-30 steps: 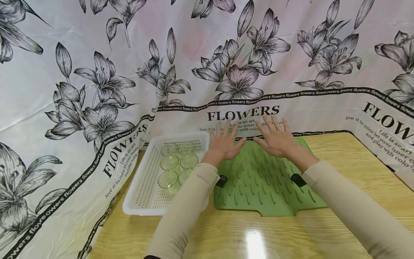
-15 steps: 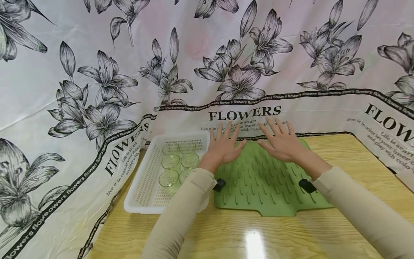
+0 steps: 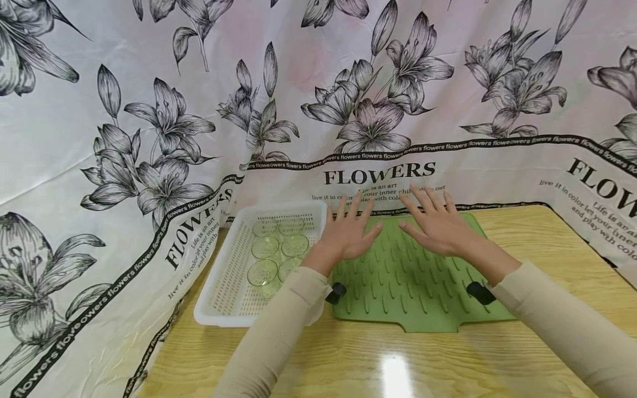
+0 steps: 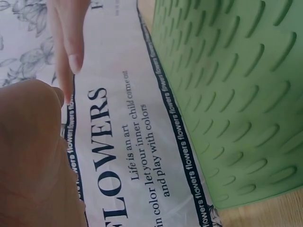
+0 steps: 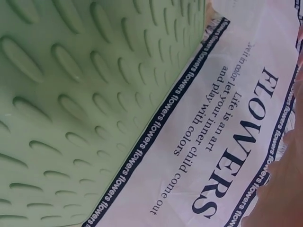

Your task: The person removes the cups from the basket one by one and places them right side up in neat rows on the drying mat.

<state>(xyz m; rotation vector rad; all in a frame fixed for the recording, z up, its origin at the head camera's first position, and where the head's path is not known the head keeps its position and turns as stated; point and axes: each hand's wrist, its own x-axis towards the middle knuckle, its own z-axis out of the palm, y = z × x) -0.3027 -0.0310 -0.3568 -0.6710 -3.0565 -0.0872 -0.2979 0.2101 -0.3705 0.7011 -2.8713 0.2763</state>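
Observation:
Both hands are raised over a green mat [image 3: 398,276] with rows of small ridges, palms down and fingers spread. My left hand [image 3: 345,235] is over the mat's left part, near the white basket's right side, and holds nothing. To its right, my right hand [image 3: 440,226] is over the mat's far right part, also holding nothing. The thumbs point towards each other with a gap between them. In the left wrist view the near part of the left hand [image 4: 33,151] fills the left edge. Part of the right hand [image 5: 284,184] shows in the right wrist view.
A white perforated basket [image 3: 219,265] stands left of the mat, with several clear round glass vessels [image 3: 262,272] in it; the left sleeve covers its front right corner. Floral cloth [image 3: 278,182] hangs behind the wooden table [image 3: 358,359]. A dark wrist device [image 3: 480,293] is by the right cuff.
Both hands have drawn back slightly towards the body, and the right hand has shifted a little to the right. The head view has turned slightly. Basket and mat stay in place.

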